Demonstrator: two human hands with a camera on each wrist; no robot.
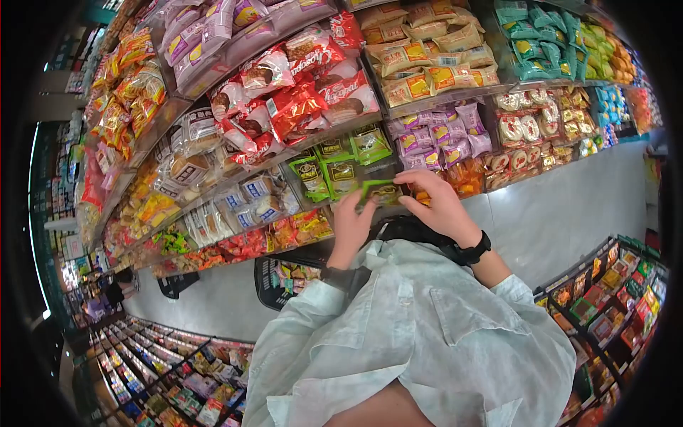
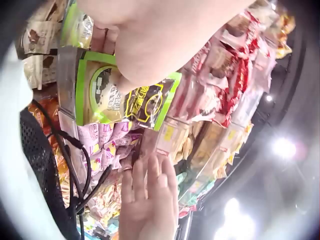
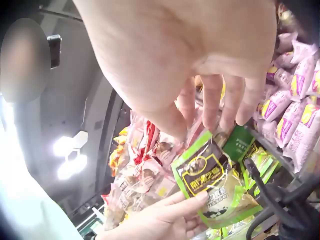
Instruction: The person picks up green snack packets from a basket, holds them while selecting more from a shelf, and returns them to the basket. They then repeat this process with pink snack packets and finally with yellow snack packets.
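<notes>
My left hand pinches a green-edged snack packet with a dark label in front of the shelf. In the left wrist view the packet faces the camera, its lower corner covered by the thumb side of the hand. In the right wrist view the left thumb lies across the packet's edge. My right hand is beside the packet with its fingers loosely extended; the left wrist view shows its palm facing up with nothing in it. Similar green packets lie in a shelf compartment just behind.
Red Chocopal packs fill the shelf above, and small purple packs lie in the compartment to the right. A black basket holding packets stands low at the left. Another stocked rack is at the right.
</notes>
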